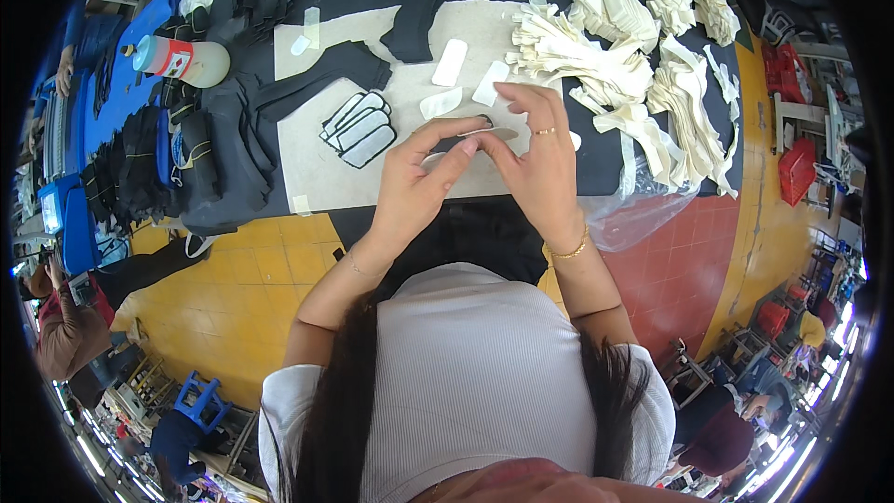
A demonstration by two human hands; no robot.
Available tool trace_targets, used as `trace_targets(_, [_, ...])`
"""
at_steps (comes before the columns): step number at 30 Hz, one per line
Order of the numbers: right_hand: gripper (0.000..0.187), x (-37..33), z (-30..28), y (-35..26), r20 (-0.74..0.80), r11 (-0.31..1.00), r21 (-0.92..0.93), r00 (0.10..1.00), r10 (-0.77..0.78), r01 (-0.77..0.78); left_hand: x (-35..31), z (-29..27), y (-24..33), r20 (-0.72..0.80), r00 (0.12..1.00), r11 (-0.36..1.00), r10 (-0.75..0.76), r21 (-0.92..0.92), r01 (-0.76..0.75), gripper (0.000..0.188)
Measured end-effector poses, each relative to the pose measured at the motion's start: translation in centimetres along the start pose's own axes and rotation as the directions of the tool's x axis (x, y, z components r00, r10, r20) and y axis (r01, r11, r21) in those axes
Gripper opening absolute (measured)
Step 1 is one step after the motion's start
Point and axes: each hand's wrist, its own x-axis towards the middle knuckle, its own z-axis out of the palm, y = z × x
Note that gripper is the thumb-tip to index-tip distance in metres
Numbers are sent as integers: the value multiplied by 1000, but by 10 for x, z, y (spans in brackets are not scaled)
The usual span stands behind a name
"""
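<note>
I see a pale, smooth, matt piece (505, 133) at the fingers (454, 160), its exact material unclear to me. The beige sheet (307, 177) looks matt, paper or cloth, I cannot tell which. The cream bundles (579, 61) are rumpled cloth, the dark strips (247, 135) matt fabric. I make out a translucent plastic bottle (212, 65) and a glossy, crinkled clear bag (643, 217).

a small pale, round-ended piece (504, 133) is held between the hands (417, 175) (545, 163).

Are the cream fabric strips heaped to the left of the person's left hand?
No, the cream fabric strips lie toward the picture's right, whereas dark-edged pale pieces lie left of the left hand.
</note>
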Motion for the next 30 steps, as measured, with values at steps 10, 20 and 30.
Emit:
trace_targets(10, [30,-4,-5,10,51,939,-51,940,-337,339,-3,-10,-3,78,953,793,-294,-536,288,23])
trace_targets(20, [47,-9,-10,6,6,986,50,987,-160,160,-7,-12,-1,-133,988,986,-79,-156,58,21])
trace_targets(30, [31,-1,-7,10,135,986,143,985,-105,85,-15,-10,3,-164,984,991,67,123,-47,19])
